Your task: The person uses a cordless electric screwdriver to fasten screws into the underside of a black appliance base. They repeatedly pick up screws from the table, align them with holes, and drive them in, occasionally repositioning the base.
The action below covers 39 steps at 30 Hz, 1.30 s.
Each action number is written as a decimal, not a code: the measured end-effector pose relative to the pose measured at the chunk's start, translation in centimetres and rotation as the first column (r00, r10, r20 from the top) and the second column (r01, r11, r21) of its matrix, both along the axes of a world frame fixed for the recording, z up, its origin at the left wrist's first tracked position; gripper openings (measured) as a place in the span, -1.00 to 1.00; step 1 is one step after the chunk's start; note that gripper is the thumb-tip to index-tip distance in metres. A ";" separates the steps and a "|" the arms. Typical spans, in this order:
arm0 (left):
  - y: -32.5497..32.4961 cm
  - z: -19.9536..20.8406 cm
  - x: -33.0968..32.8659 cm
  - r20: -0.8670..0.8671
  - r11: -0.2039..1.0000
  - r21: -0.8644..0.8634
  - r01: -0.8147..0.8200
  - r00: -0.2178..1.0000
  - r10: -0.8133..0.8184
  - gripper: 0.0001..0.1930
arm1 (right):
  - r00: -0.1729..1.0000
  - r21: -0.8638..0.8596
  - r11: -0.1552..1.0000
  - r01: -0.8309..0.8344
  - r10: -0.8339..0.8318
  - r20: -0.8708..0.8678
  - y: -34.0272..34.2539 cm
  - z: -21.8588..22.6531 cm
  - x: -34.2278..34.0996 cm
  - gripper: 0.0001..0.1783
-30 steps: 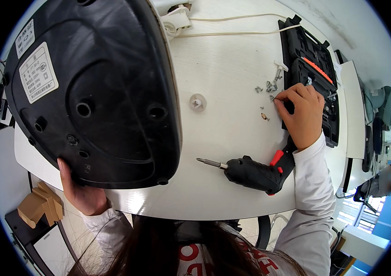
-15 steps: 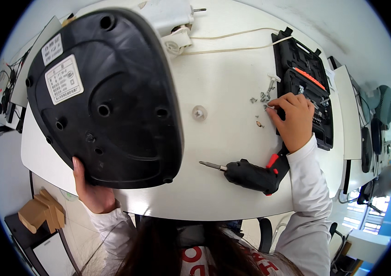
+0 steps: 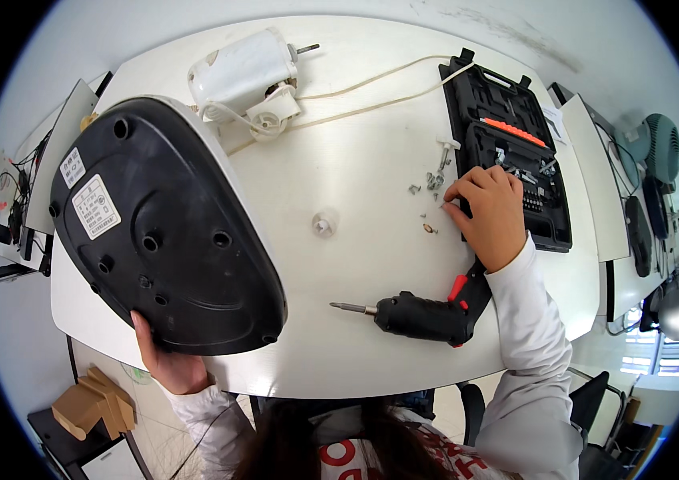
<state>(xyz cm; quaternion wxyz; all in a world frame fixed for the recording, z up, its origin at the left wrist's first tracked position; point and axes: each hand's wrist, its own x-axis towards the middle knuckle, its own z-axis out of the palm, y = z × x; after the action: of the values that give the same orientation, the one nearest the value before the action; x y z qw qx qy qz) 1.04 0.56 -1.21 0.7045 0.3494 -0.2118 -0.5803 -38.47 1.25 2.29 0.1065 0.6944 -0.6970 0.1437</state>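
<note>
A fan-like base (image 3: 187, 264) with a black underside and white rim is tilted up on the left of the table. My left hand (image 3: 170, 362) grips its lower edge, thumb against the black face. Hollow posts and two white labels (image 3: 96, 206) show on that face. My right hand (image 3: 490, 210) is over the right side, thumb and forefinger pinched beside small loose screws (image 3: 434, 181). Whatever lies between those fingertips is too small to make out. Below that hand rests a black-and-red electric screwdriver (image 3: 419, 317), its bit pointing left.
At the back left lies a white motor housing (image 3: 242, 72) with a metal shaft and a pale cord (image 3: 371, 117). An open black tool case (image 3: 551, 220) stands behind my right hand. A small translucent round part (image 3: 324, 223) sits mid-table. A brown cardboard box (image 3: 93, 404) is at lower left.
The view has shifted, so more of the motor housing shows. The base appears lower and farther from the camera. My right hand stays by the screws, its fingers still pinched.
</note>
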 end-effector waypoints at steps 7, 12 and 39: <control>-0.1 0.3 -0.4 -0.005 1.000 0.019 -0.008 1.000 0.008 -0.55 | 0.999 -0.044 0.999 0.024 -0.022 0.039 -0.3 -0.5 0.0 -0.86; -0.2 -0.1 -0.2 -0.016 1.000 0.027 -0.015 1.000 0.016 -0.55 | 1.000 -0.068 0.998 0.015 -0.015 0.000 -0.5 -0.3 0.1 -0.87; -1.4 5.4 -0.7 0.038 0.993 -0.031 0.110 0.993 -0.109 -0.56 | 0.997 -0.062 0.997 -0.053 0.049 -0.059 -0.2 -0.8 0.8 -0.94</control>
<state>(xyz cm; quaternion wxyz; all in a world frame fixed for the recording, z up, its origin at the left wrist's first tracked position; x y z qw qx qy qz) 0.31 -0.88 4.17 0.6733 0.3361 -0.2528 -0.6081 -37.71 1.05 1.47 0.1446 0.7121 -0.6708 0.1486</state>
